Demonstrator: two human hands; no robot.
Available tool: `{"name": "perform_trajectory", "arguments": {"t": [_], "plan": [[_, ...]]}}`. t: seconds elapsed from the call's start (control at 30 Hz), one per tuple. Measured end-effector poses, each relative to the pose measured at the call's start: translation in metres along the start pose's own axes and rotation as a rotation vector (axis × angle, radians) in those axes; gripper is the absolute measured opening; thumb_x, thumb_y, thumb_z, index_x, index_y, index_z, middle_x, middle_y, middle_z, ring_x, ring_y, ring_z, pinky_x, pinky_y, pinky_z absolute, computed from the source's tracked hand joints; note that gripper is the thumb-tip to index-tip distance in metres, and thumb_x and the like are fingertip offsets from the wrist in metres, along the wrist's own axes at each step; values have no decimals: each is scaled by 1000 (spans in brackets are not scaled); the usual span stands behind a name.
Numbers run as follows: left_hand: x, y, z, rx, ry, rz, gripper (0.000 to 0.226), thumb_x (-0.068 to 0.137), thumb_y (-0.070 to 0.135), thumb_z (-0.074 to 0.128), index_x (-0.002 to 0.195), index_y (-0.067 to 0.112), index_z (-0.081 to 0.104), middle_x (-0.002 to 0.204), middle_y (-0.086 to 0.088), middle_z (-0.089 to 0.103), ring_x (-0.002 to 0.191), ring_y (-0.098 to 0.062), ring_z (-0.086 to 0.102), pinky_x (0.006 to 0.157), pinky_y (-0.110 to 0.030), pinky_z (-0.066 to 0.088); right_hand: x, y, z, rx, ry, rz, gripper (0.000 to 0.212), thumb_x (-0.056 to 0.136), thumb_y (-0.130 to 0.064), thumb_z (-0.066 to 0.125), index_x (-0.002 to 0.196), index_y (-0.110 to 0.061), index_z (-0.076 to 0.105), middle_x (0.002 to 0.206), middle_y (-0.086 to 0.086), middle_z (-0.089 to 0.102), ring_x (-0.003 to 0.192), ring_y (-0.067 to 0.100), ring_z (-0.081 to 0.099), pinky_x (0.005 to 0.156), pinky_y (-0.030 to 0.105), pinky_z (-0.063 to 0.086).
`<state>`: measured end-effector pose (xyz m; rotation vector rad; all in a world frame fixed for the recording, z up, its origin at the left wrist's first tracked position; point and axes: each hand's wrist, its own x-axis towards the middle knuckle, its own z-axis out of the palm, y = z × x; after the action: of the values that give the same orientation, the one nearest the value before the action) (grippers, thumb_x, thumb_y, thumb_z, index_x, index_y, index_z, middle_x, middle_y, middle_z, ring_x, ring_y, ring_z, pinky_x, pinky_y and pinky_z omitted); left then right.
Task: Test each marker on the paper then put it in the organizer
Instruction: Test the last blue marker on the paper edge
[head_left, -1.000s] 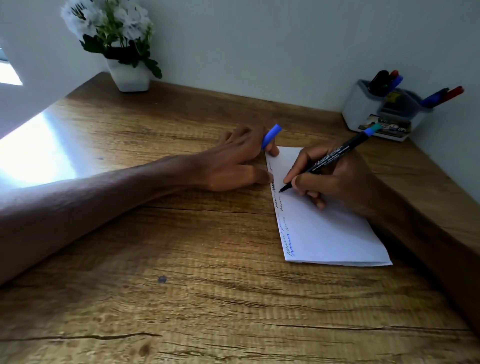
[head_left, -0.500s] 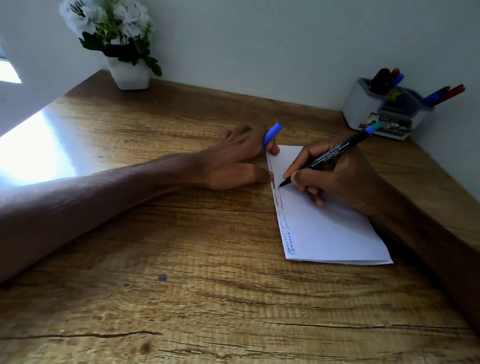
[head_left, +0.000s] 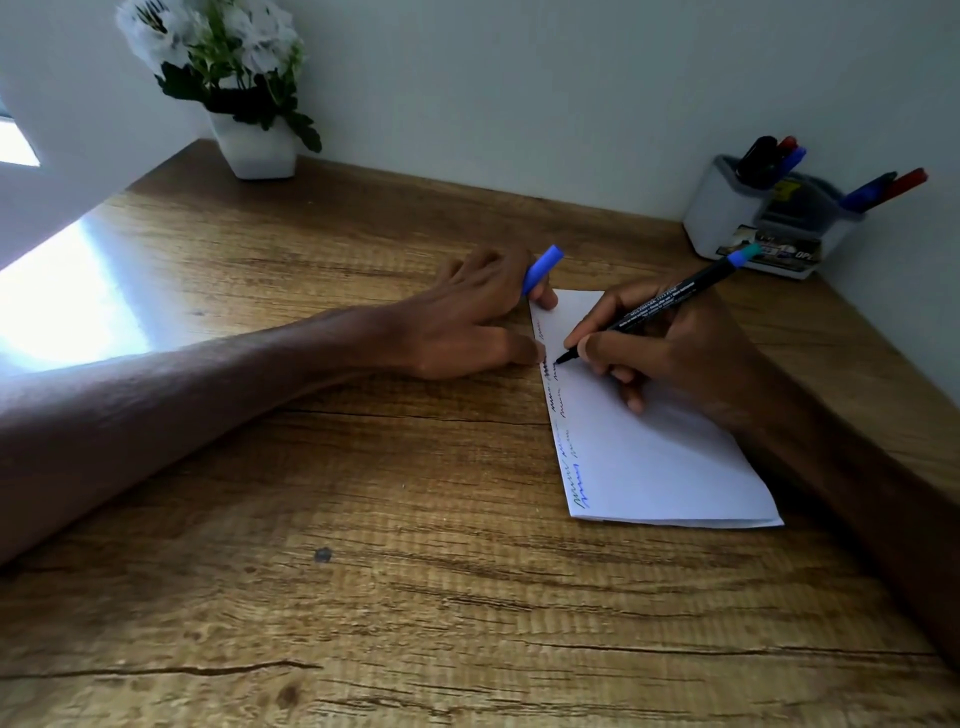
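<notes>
Black marker (head_left: 655, 308), gripped by the right hand (head_left: 670, 353), touches paper (head_left: 649, 457); left hand (head_left: 467, 322), at nine o'clock, pinches a blue cap (head_left: 543, 269).

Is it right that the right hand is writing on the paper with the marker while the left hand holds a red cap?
Not quite: in the head view the cap in the left hand is blue. The right hand does hold the marker on the paper.

I saw the worktop (head_left: 363, 597) was grained wood, cracked in places, with a glossy sheen where the light struck. The paper (head_left: 665, 467) looked matt and smooth. The marker (head_left: 660, 306) and organizer (head_left: 722, 218) seemed smooth plastic, the flower pot (head_left: 257, 153) matt white.
</notes>
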<state>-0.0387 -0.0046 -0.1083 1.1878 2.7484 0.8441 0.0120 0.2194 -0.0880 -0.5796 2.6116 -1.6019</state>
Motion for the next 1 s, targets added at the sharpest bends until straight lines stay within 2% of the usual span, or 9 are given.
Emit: {"name": "perform_trajectory", "arguments": {"t": [0.17, 0.4, 0.53, 0.63, 0.77, 0.83, 0.93, 1.0], "plan": [[-1, 3, -1, 4, -4, -15, 54, 82, 51, 51, 131, 27, 46, 131, 21, 39, 120, 10, 19, 104, -27, 14, 0, 0, 0, 3, 22, 13, 9, 86, 10, 69, 84, 3, 75, 62, 13, 66, 47, 18, 54, 36, 25, 47], [-1, 3, -1, 11, -15, -30, 53, 82, 52, 50, 129, 30, 45, 137, 18, 41, 135, -4, 23, 107, -30, 16, 0, -2, 2, 3, 35, 45, 8, 87, 7, 71, 86, 1, 75, 64, 12, 66, 49, 15, 55, 36, 25, 47], [-1, 3, -1, 5, -10, -29, 41, 88, 51, 54, 123, 33, 44, 127, 24, 42, 126, 2, 22, 106, -29, 16, 0, -3, 3, -2, 39, 61, 8, 87, 6, 70, 87, 1, 76, 67, 16, 65, 51, 15, 55, 37, 24, 47], [-2, 4, -2, 1, -9, -15, 43, 85, 50, 53, 123, 32, 44, 125, 27, 41, 126, 2, 23, 109, -31, 17, 0, -4, 3, 3, 42, 65, 8, 88, 6, 70, 88, 0, 76, 69, 17, 65, 52, 16, 55, 37, 25, 47], [-3, 7, -2, -23, -15, -3, 28, 84, 49, 52, 108, 42, 40, 113, 37, 38, 119, 4, 24, 111, -32, 18, 1, -4, 3, 16, 46, 73, 9, 87, 6, 70, 87, -1, 76, 68, 15, 66, 52, 16, 56, 37, 25, 47], [-3, 6, -2, -27, -18, 1, 22, 84, 48, 52, 101, 45, 38, 115, 35, 39, 119, 3, 25, 111, -33, 18, 1, -4, 3, 27, 47, 79, 9, 88, 6, 69, 88, 0, 76, 68, 15, 66, 52, 16, 56, 37, 25, 48], [-2, 4, -2, -17, -4, -1, 36, 86, 49, 53, 119, 36, 44, 129, 21, 42, 127, 2, 24, 109, -31, 17, 1, -5, 4, 28, 48, 92, 9, 88, 6, 69, 89, 0, 75, 69, 15, 66, 52, 16, 56, 37, 25, 48], [-2, 4, -2, -14, 0, 0, 39, 89, 48, 55, 123, 31, 44, 129, 21, 40, 122, 7, 22, 107, -29, 16, 1, -5, 4, 34, 59, 98, 9, 88, 6, 68, 90, 1, 75, 70, 16, 66, 53, 16, 56, 36, 24, 47]]}}
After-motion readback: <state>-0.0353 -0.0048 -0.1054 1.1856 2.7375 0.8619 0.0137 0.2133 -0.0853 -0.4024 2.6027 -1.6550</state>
